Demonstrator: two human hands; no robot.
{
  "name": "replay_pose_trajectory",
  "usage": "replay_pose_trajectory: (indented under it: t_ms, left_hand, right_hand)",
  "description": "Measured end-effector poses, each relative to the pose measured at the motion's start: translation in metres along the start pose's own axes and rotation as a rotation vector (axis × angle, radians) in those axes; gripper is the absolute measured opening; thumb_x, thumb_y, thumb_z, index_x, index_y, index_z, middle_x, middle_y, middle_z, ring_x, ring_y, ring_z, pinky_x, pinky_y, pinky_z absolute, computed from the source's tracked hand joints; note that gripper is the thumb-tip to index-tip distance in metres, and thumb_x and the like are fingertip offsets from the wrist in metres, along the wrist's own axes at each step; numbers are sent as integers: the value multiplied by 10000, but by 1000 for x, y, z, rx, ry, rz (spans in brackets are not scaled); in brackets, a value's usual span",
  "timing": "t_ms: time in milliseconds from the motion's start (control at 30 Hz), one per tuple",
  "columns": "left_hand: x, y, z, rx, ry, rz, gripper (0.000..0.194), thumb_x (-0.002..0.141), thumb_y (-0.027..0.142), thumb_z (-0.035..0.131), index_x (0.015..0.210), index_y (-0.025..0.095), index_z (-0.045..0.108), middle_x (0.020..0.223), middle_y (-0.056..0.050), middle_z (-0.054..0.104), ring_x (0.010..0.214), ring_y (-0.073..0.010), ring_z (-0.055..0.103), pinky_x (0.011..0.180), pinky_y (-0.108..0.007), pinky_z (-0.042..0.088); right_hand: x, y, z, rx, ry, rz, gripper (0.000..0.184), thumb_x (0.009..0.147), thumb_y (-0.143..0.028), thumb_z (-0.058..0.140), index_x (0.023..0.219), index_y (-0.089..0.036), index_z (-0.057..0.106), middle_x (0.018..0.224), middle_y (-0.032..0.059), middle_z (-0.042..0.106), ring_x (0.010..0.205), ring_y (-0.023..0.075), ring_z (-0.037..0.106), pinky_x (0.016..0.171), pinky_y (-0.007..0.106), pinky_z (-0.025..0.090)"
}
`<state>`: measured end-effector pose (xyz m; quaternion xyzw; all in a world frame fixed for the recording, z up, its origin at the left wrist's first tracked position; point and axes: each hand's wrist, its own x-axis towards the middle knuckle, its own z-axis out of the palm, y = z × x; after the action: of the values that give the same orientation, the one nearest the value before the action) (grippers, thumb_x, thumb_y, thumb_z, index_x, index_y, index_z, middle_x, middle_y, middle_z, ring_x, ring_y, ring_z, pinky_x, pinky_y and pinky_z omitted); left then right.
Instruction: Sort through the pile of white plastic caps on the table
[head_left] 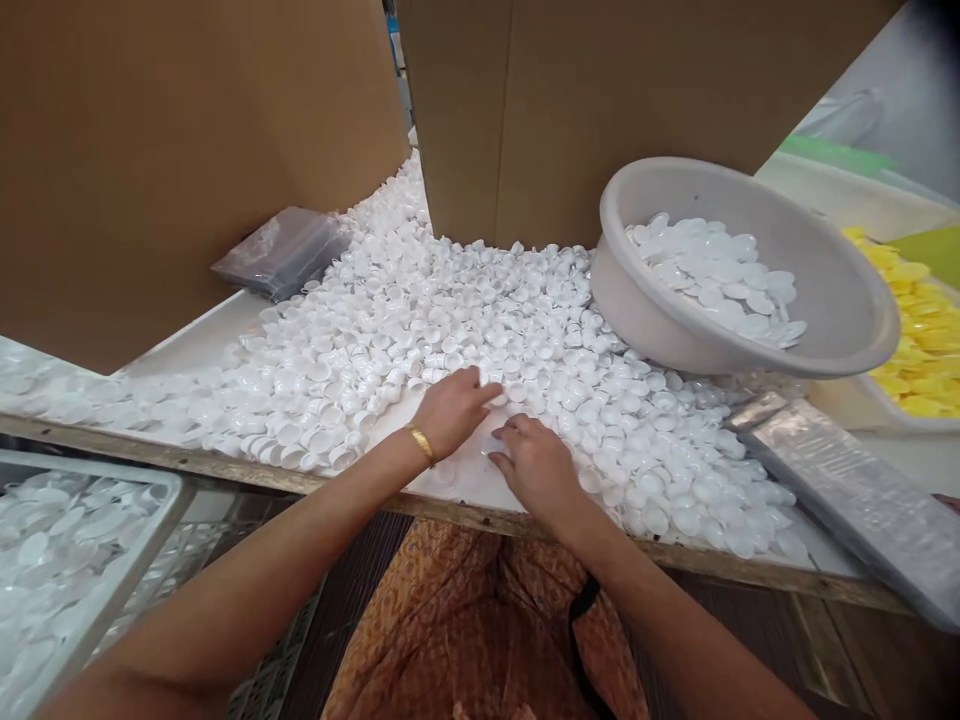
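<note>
Over the feed, I read the small pieces (465,310) as white, the flat pieces (712,268) white too, and the basin (840,295) pale grey. I pick out bright yellow pieces (919,315), a green strip (836,153) and plain brown cardboard (187,150). On my screen the bangle (421,445) shows gold, the strap (577,635) black, the clothing (420,610) rust-orange with a fine repeating pattern.
</note>
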<state>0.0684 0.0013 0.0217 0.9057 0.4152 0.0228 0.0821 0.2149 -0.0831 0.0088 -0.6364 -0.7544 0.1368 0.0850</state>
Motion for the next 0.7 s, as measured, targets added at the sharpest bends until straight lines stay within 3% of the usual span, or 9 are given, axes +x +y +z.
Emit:
replay_pose_trajectory:
  t_ms: [67, 133, 233, 333, 433, 533, 600, 700]
  left_hand:
    - [21, 3, 10, 69, 34, 171, 183, 820, 188, 492, 973, 215, 590, 933, -74, 545, 852, -209, 522, 600, -276, 368]
    - [31, -1, 21, 126, 54, 215, 138, 824, 172, 478, 885, 174, 602, 912, -86, 550, 841, -215, 520, 583, -283, 362]
    - [27, -17, 31, 109, 84, 140, 159, 843, 178, 456, 877, 168, 612, 848, -72, 581, 816, -205, 538, 600, -292, 377]
    - [18, -34, 33, -12, 114, 17, 231, 821, 174, 493, 1024, 216, 596, 814, -35, 614, 795, -187, 560, 623, -282, 395]
    - [10, -43, 23, -110, 169, -110, 296, 794, 171, 526, 1066, 266, 592, 794, -9, 634, 751, -171, 570, 621, -270, 400]
    - [-4, -40, 6, -185, 243, -166, 327, 786, 163, 534, 1092, 270, 574, 751, 8, 632, 727, -157, 568, 637, -259, 408]
    - [-18, -35, 0, -202, 220, -165, 352, 795, 163, 523, 1138, 240, 526, 755, 3, 629, 714, -151, 569, 642, -253, 414]
    - [-37, -27, 3, -107, 78, -156, 287, 803, 164, 503, 1090, 177, 508, 792, -38, 618, 727, -173, 574, 630, -265, 411]
  right_hand:
    - [2, -5, 8, -104, -11, -35, 168, 782, -254, 623, 934, -184, 641, 948, 67, 583, 897, 220, 514, 742, 336, 418]
    - [5, -7, 13, -156, -11, -69, 160, 779, -265, 630, 924, -197, 640, 934, 58, 585, 898, 222, 501, 728, 340, 408]
    - [13, -9, 17, -159, -16, -152, 155, 793, -285, 619, 928, -211, 635, 937, 51, 589, 906, 213, 488, 721, 332, 390]
    - [25, -14, 19, -114, -35, -193, 194, 782, -301, 635, 955, -214, 630, 953, 46, 594, 919, 209, 487, 731, 324, 385]
    - [36, -20, 20, -66, -29, -169, 313, 745, -335, 674, 1020, -201, 609, 974, 49, 595, 941, 218, 488, 746, 326, 392]
    - [37, -18, 21, -49, -12, -132, 318, 744, -348, 672, 1017, -193, 616, 985, 60, 590, 957, 230, 486, 751, 330, 394]
    - [33, -14, 22, -33, 3, -108, 276, 768, -338, 649, 1001, -192, 627, 988, 63, 585, 955, 225, 487, 758, 325, 392]
    - [29, -11, 24, -27, 46, -103, 338, 778, -352, 636, 1072, -189, 602, 1011, 67, 579, 957, 219, 482, 769, 327, 386]
